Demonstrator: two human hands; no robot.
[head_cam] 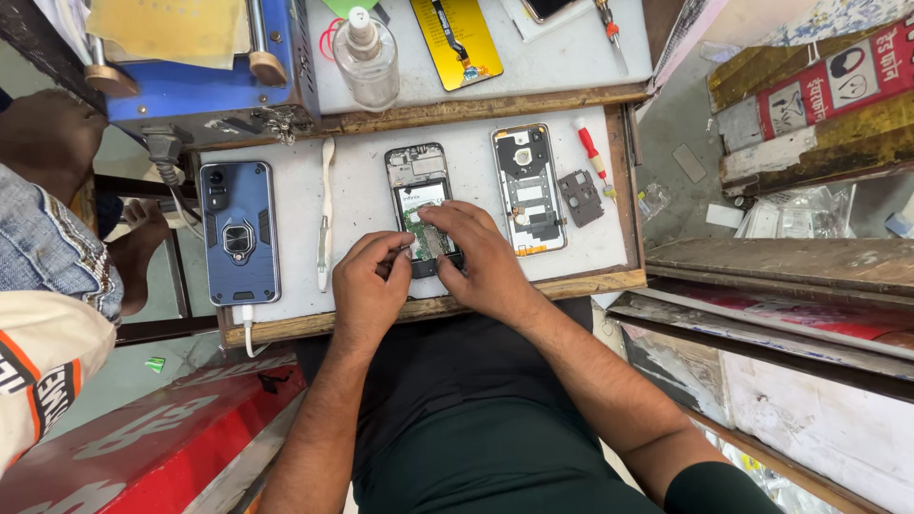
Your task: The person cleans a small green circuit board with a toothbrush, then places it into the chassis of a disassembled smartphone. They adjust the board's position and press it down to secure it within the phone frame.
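Black opened phone (pixel 419 195), circuit board bare; 2 hands (pixel 428 266) on it

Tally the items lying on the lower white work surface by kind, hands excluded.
Opened phones and phone frames: 2, one under both hands, one frame
Phones in a blue case: 1
Red-handled screwdrivers: 1
White pry tools: 1
Loose dark cover plates: 1
Total: 6
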